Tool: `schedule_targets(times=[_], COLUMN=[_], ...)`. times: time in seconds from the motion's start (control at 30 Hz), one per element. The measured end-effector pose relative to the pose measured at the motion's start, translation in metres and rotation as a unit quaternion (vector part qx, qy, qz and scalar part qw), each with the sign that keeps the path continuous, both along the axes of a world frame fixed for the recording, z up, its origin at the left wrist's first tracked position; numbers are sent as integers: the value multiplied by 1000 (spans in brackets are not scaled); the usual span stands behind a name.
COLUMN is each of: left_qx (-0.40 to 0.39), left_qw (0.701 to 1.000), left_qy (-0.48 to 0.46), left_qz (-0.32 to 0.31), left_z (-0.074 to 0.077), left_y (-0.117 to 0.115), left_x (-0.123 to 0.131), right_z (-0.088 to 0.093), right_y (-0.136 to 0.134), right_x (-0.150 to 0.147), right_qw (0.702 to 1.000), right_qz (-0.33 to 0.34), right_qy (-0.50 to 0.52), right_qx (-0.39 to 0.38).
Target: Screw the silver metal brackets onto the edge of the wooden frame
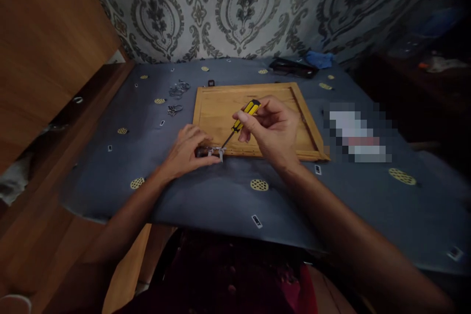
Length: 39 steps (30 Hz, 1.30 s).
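Note:
My right hand [274,127] is closed around the yellow and black handle of a screwdriver [246,115]. Its shaft slants down to the left, and the tip meets a small metal fitting, which looks like a hinge [220,153], at the near edge of a framed wooden panel [253,120]. My left hand [191,149] lies at the panel's near left corner, thumb along the near side and fingers over the top, pinching the metal piece against the edge. Part of that piece is hidden under the fingers.
Small metal parts [174,109] and a tangle of metal pieces [179,89] lie left of the panel. A small dark square item [211,83] sits behind it. Farther back are a black case [293,67] and a blue cloth [319,60]. A blurred-out item [356,132] lies to the right.

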<state>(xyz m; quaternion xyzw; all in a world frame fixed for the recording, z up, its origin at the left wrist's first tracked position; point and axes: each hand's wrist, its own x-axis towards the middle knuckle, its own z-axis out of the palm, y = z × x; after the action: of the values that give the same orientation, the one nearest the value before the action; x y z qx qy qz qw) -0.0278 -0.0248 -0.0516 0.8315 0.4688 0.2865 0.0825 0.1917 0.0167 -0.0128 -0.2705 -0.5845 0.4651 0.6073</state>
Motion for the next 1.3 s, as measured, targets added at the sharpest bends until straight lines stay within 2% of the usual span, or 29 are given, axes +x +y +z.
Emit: schedule_targets(times=[0.23, 0.63, 0.97, 1.2, 1.3], left_qx=[37, 68, 61, 32, 30], left_qw=[996, 992, 994, 995, 995], left_qy=[73, 89, 76, 82, 83], left_qz=[-44, -59, -51, -40, -41], left_z=[-11, -16, -18, -18, -16], left_y=[-3, -3, -3, -4, -4], left_x=[15, 17, 18, 18, 17], right_z=[0, -2, -4, 1, 0], right_y=[-3, -6, -7, -6, -6], right_x=[-1, 1, -2, 8, 6], right_qw=[999, 996, 996, 985, 987], right_qz=[28, 54, 62, 146, 134], right_qy=[-23, -32, -25, -92, -76], right_qx=[-12, -66, -51, -21, -34])
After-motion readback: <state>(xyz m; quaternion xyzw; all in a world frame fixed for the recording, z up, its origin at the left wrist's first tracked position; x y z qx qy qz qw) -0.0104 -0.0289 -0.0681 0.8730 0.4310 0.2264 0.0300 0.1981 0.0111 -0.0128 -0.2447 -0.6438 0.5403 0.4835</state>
